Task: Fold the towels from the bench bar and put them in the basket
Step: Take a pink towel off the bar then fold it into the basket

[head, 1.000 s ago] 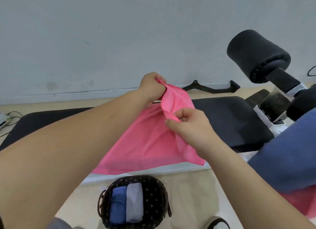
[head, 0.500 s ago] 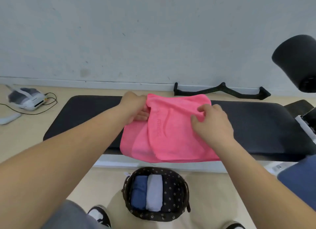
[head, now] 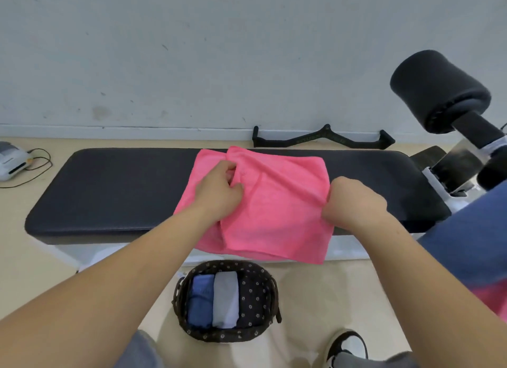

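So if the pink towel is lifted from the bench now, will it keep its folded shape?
Probably not. The pink towel looks soft: it wrinkles between the left hand and right hand, and its front edge droops over the bench. It likely sags unless supported from both sides.

A pink towel (head: 274,203), partly folded and wrinkled, lies across the black surface (head: 109,192), its near edge overhanging. Below stands a dark patterned basket (head: 263,282) holding a folded blue towel (head: 200,299) beside a folded grey towel (head: 225,299).

A blue towel (head: 466,230) and white device (head: 11,161) run off-frame (edges cut).
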A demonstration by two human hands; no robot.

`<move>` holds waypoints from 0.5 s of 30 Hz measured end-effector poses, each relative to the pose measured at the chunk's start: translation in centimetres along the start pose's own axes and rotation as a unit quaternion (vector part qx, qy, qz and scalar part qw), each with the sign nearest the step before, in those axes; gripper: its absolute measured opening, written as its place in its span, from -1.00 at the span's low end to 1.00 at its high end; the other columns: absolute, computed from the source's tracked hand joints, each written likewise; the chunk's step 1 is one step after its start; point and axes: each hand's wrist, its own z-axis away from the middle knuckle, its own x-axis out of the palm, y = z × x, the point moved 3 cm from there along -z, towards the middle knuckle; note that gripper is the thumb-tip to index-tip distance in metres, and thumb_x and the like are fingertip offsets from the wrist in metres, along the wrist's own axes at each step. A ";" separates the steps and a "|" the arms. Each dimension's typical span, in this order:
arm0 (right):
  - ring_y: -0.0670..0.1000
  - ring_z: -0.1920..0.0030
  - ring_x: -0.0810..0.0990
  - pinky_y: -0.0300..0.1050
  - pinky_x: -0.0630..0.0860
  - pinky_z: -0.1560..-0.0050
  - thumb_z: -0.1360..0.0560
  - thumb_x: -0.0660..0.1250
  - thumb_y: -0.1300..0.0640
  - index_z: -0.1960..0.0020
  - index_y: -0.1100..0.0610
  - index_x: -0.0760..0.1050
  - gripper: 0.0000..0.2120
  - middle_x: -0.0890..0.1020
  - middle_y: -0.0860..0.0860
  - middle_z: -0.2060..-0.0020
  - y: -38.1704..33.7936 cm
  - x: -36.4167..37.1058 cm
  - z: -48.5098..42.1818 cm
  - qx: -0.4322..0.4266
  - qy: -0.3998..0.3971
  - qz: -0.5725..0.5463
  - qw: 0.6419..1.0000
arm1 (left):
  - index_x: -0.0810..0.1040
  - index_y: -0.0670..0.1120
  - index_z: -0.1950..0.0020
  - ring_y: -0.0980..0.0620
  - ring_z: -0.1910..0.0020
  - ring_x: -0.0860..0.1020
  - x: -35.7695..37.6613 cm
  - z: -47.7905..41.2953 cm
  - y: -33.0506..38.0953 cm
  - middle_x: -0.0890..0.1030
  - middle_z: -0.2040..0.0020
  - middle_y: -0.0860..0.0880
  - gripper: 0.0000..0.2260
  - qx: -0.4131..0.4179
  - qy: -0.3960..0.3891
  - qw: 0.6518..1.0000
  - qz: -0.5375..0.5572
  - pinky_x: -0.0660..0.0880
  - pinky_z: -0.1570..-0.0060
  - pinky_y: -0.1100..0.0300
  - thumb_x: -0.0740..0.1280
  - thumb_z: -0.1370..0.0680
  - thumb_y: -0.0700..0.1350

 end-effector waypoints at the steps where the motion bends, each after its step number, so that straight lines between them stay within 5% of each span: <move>1: 0.04 0.32 0.51 -0.17 0.34 0.36 -0.42 0.29 0.19 0.14 0.10 0.44 -0.96 0.56 0.01 0.24 0.5 -0.3 0.1 0.001 0.015 0.011 1.000 | 0.52 -0.01 -0.30 0.03 -0.03 0.59 0.4 0.0 0.3 0.57 0.06 0.17 -0.70 0.009 0.001 1.000 0.003 0.50 -0.09 0.14 0.35 -0.57 -0.18; 5: 0.08 0.00 0.60 -0.04 0.53 0.15 -0.58 0.27 -0.08 -0.11 0.06 0.58 -0.74 0.61 -0.02 -0.01 -0.5 0.0 0.0 -0.102 0.127 -0.103 0.981 | 0.54 -0.08 0.14 -0.01 0.28 0.47 -0.5 0.0 0.6 0.49 0.33 0.07 -0.93 0.024 0.015 0.999 -0.045 0.39 0.25 0.12 0.36 -0.55 -0.16; 7: 0.05 -0.23 0.56 0.03 0.56 -0.14 -0.61 0.27 -0.07 -0.27 0.04 0.57 -0.69 0.59 -0.03 -0.21 -2.4 0.7 -0.4 -0.179 0.144 -0.173 0.958 | 0.33 -0.06 0.36 -0.03 0.38 0.33 -1.8 -0.2 0.2 0.35 0.43 0.02 -0.66 0.019 0.014 0.995 -0.095 0.27 0.35 0.09 0.39 -0.54 -0.08; 11: 0.04 -0.38 0.50 -0.08 0.39 -0.40 -0.63 0.28 0.02 -0.39 0.13 0.53 -0.63 0.59 0.03 -0.34 -6.9 2.7 -2.3 -0.253 0.091 -0.215 0.939 | 0.23 -0.03 0.37 -0.04 0.41 0.32 -3.5 -0.3 -1.2 0.31 0.42 -0.01 -0.64 -0.039 -0.013 0.997 -0.061 0.30 0.36 0.13 0.34 -0.53 -0.09; 15: 0.18 -0.21 0.58 0.10 0.49 -0.29 -0.60 0.26 -0.03 -0.24 0.16 0.61 -0.64 0.66 0.12 -0.15 -10.1 4.5 -3.9 -0.260 0.123 -0.146 0.947 | 0.26 -0.03 0.26 -0.02 0.37 0.33 -4.6 0.0 -2.2 0.30 0.33 -0.04 -0.74 -0.082 -0.006 0.996 0.044 0.38 0.35 0.12 0.27 -0.57 -0.12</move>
